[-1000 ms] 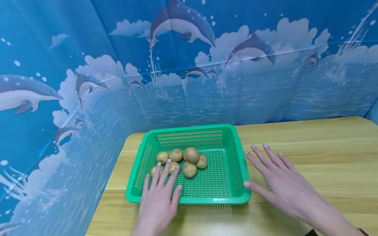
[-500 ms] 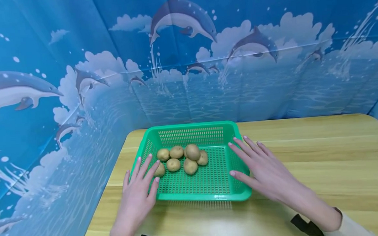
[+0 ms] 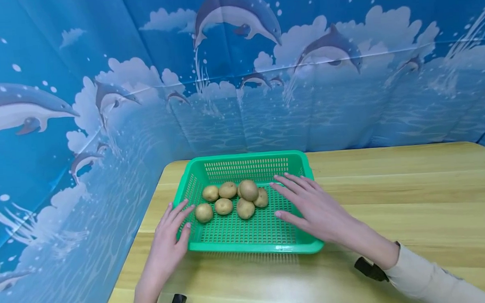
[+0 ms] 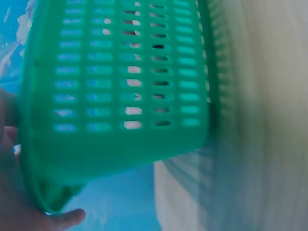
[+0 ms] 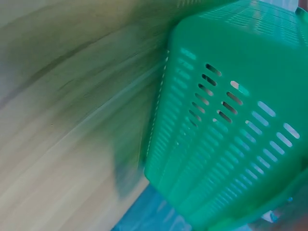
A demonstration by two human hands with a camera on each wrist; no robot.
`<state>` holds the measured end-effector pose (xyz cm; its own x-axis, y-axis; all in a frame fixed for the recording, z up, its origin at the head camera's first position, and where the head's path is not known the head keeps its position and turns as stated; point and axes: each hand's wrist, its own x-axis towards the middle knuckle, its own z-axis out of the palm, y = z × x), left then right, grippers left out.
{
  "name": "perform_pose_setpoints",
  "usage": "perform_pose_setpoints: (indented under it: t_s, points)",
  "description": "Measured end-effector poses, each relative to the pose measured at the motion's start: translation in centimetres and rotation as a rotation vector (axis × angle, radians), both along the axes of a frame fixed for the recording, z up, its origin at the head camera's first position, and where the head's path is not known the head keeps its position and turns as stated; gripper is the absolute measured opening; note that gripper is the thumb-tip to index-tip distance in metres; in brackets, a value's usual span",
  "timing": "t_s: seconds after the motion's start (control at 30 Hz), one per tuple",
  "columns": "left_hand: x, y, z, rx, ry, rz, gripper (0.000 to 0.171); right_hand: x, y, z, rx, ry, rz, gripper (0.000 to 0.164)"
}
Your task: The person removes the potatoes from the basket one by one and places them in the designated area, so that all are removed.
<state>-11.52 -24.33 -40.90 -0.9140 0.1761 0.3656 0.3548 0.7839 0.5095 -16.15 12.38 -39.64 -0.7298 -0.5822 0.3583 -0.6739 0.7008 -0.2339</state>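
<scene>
A green plastic basket (image 3: 256,248) with slotted walls stands on the wooden table. Several round, pale brown potatoes (image 3: 245,209) are grouped in its left and middle part, one resting on top of others. At the basket's left side, my left hand (image 3: 168,242) has its fingers spread, the tips overlapping the rim in the head view. Its fingers (image 4: 67,219) show at the rim corner in the left wrist view. My right hand (image 3: 311,207) extends over the basket's right side, fingers fairly straight and apart from the potatoes. The right wrist view shows the basket's slotted wall (image 5: 211,149).
The light wooden table (image 3: 409,197) stretches to the right of the basket. A blue curtain (image 3: 265,118) printed with dolphins hangs behind and to the left. Black straps with small mounts (image 3: 371,269) sit at both wrists.
My left hand has moved left, from over the potatoes to the basket's left rim. My right hand has moved left, from beside the basket to over its right part.
</scene>
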Motion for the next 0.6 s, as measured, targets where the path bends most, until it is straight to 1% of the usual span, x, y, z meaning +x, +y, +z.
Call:
perform_pose_setpoints:
  t_s: [0.17, 0.27, 0.43, 0.5, 0.6]
  points:
    - [-0.6, -0.8, -0.6, 0.077, -0.035, -0.014, 0.042, -1.0, -0.9, 0.2, -0.031, -0.072, 0.051, 0.066]
    - [-0.8, -1.2, -0.8, 0.117, -0.072, -0.011, 0.043, -1.7, -1.4, 0.3, -0.062, -0.151, 0.07, 0.066]
    - [-1.0, -1.7, -1.1, 0.198, -0.163, -0.016, 0.046, -3.0, -2.1, 0.5, -0.096, -0.286, 0.109, 0.068]
    - [-1.1, -2.0, -1.4, 0.227, -0.177, -0.038, 0.046, -3.6, -2.4, 0.5, -0.11, -0.322, 0.13, 0.068]
    - [-1.3, -2.4, -1.8, 0.279, -0.174, -0.082, 0.048, -4.5, -2.8, 0.5, -0.14, -0.366, 0.169, 0.064]
